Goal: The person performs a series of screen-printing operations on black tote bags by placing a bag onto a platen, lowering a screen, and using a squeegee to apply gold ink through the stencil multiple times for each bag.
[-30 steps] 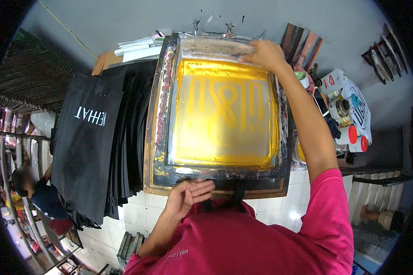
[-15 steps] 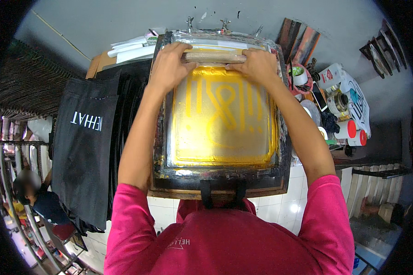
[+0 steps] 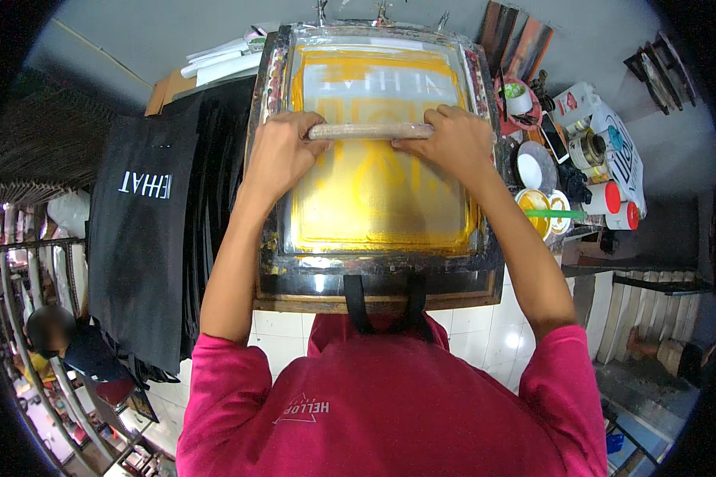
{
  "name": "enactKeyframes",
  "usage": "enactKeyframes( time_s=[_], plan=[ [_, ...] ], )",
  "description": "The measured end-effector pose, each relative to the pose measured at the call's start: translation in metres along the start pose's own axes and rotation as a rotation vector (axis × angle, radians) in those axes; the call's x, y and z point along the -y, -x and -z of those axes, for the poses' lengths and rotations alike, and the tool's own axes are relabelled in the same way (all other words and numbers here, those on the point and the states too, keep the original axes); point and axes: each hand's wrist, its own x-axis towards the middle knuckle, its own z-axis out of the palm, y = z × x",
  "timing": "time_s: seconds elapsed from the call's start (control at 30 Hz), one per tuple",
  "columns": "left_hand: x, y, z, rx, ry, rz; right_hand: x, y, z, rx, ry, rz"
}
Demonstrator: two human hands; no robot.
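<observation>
Both ends of a squeegee [image 3: 371, 131] with a worn, pale wooden handle are gripped, the left by my left hand [image 3: 286, 151] and the right by my right hand [image 3: 457, 143]. It lies across the upper middle of a printing screen [image 3: 374, 219] smeared with yellow ink. Through the mesh show a curled looping design and stripes, and white lettering beyond the squeegee. My hands hide the handle's ends, and the blade cannot be made out. Two black straps [image 3: 358, 306] stick out from under the screen's near edge, over the board [image 3: 461, 300].
Stacked black fabric bags [image 3: 139, 270] hang at left. On the right stand an ink tub [image 3: 533, 208] with a green stick [image 3: 555, 214], red-lidded jars [image 3: 605, 197], a phone [image 3: 554, 137] and a pink basket [image 3: 519, 103]. Metal clamps [image 3: 382, 12] hold the far edge. A person [image 3: 95, 350] sits far left.
My hands have drawn the squeegee toward me from the screen's far end, uncovering white lettering behind it. The view has shifted, and the ink tub now shows beside my right forearm.
</observation>
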Motion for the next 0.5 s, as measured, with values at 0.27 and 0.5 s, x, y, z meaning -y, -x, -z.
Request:
enactKeyframes(
  time_s=[0.27,0.5],
  plan=[
    [-0.035,0.082,0.009,0.054,-0.003,0.04,0.037,0.081,0.025,0.026,-0.049,-0.028],
    [-0.056,0.146,0.013,0.052,0.012,-0.064,0.071,0.141,0.059,0.174,-0.044,-0.058]
  ],
)
